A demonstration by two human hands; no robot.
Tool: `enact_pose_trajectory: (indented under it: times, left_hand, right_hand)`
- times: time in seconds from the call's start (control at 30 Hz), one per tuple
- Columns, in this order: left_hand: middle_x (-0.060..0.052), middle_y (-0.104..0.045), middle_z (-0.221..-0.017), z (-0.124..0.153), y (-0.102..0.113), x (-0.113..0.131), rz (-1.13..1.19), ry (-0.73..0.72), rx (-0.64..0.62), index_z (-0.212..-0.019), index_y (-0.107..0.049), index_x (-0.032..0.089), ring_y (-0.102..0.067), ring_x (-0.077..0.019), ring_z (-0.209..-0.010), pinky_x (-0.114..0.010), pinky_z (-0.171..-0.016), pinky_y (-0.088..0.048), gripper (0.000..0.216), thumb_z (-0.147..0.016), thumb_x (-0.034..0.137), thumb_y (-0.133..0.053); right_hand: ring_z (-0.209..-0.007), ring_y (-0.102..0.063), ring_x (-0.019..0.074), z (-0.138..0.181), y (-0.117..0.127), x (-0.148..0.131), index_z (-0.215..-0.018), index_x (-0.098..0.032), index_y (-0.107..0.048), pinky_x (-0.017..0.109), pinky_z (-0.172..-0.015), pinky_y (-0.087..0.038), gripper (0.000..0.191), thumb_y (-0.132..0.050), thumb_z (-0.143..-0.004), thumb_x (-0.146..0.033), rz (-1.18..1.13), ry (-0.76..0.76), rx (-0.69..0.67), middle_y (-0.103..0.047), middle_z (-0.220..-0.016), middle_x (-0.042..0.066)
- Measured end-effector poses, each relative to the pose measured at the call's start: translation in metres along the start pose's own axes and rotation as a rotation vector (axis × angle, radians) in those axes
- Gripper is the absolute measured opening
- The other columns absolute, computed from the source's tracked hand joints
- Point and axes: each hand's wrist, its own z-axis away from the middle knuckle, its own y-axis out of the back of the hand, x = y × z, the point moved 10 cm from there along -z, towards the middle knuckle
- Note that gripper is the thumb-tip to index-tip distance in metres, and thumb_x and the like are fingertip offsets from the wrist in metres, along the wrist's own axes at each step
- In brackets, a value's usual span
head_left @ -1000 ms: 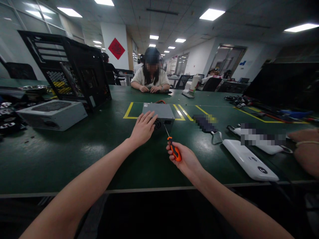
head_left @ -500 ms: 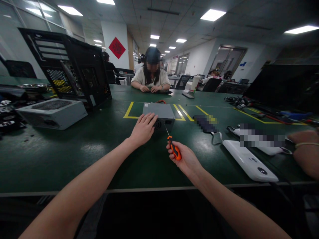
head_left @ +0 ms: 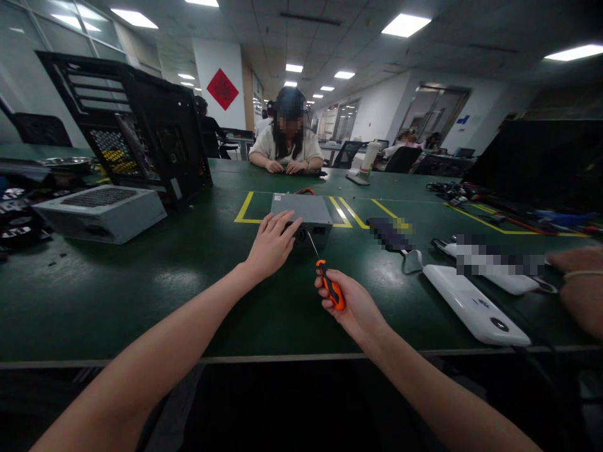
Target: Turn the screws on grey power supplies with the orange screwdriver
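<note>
A grey power supply box (head_left: 306,210) lies on the green table (head_left: 141,295), inside yellow tape lines. My left hand (head_left: 272,243) rests on the box's near left corner, fingers stretched over its top and front. My right hand (head_left: 351,300) is closed round the orange and black handle of a screwdriver (head_left: 327,281). The screwdriver's thin shaft points up and away, its tip close to the front face of the box, beside my left fingers.
A second grey power supply (head_left: 101,212) and an open black computer case (head_left: 141,135) stand at the left. White flat devices (head_left: 473,304) lie at the right, near another person's arm (head_left: 581,282). A person (head_left: 285,141) sits across the table. Cables (head_left: 452,188) lie far right.
My left hand has slid slightly right along the box's front corner. The screwdriver has hardly moved; its tip is a little nearer the box.
</note>
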Motion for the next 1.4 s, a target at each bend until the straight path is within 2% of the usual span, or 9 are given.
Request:
enact_pose_trajectory:
  times: [0.17, 0.37, 0.6, 1.03, 1.23, 1.4]
  left_hand:
    - [-0.006, -0.057, -0.113, 0.002, 0.025, 0.003, 0.154, 0.057, 0.104, -0.116, -0.055, 0.021, -0.050, -0.0205, -0.106, -0.037, -0.091, -0.039, 0.032, -0.084, 0.026, -0.056]
    - [-0.004, -0.061, -0.097, 0.001, 0.042, 0.004, 0.242, 0.062, 0.189, -0.101, -0.061, 0.021, -0.054, -0.0175, -0.092, -0.035, -0.083, -0.041, 0.018, -0.084, 0.026, -0.058]
    - [-0.002, -0.062, -0.091, 0.003, 0.049, 0.006, 0.201, 0.044, 0.234, -0.093, -0.063, 0.022, -0.055, -0.0171, -0.090, -0.034, -0.082, -0.039, 0.011, -0.086, 0.026, -0.055]
    - [-0.003, -0.064, -0.093, 0.003, 0.053, 0.018, -0.026, -0.106, 0.212, -0.091, -0.063, 0.023, -0.054, -0.0182, -0.090, -0.038, -0.086, -0.038, 0.013, -0.088, 0.023, -0.050]
    - [-0.003, -0.065, -0.097, 0.001, 0.050, 0.035, -0.155, -0.293, 0.083, -0.095, -0.063, 0.024, -0.055, -0.0178, -0.096, -0.041, -0.091, -0.038, 0.026, -0.091, 0.017, -0.039]
    - [-0.004, -0.065, -0.095, 0.002, 0.044, 0.048, -0.183, -0.367, 0.014, -0.091, -0.062, 0.021, -0.056, -0.0169, -0.095, -0.039, -0.091, -0.039, 0.029, -0.092, 0.015, -0.034]
  right_hand:
    - [-0.054, -0.048, 0.0066, 0.023, -0.013, -0.003, -0.086, -0.016, -0.059, 0.015, -0.043, -0.032, 0.017, -0.063, -0.073, -0.027, 0.042, 0.029, -0.102, -0.060, -0.067, 0.000]
    - [-0.054, -0.046, 0.0067, 0.036, -0.017, -0.004, -0.086, -0.017, -0.059, 0.016, -0.042, -0.030, 0.019, -0.064, -0.072, -0.029, 0.066, 0.013, -0.136, -0.059, -0.068, 0.000]
    - [-0.053, -0.045, 0.0065, 0.040, -0.018, 0.000, -0.085, -0.017, -0.059, 0.016, -0.042, -0.030, 0.019, -0.064, -0.073, -0.030, 0.056, -0.006, -0.139, -0.059, -0.068, 0.000]
    - [-0.051, -0.045, 0.0055, 0.043, -0.019, 0.004, -0.085, -0.016, -0.061, 0.014, -0.038, -0.028, 0.019, -0.064, -0.073, -0.029, 0.035, -0.033, -0.130, -0.059, -0.067, 0.001]
    - [-0.046, -0.042, 0.0037, 0.046, -0.023, 0.002, -0.083, -0.014, -0.063, 0.013, -0.035, -0.027, 0.018, -0.063, -0.073, -0.029, -0.031, -0.048, -0.114, -0.059, -0.067, 0.002]
    - [-0.042, -0.037, 0.0020, 0.051, -0.020, 0.003, -0.078, -0.012, -0.063, 0.012, -0.033, -0.025, 0.014, -0.060, -0.073, -0.026, -0.117, -0.082, -0.036, -0.058, -0.064, 0.002]
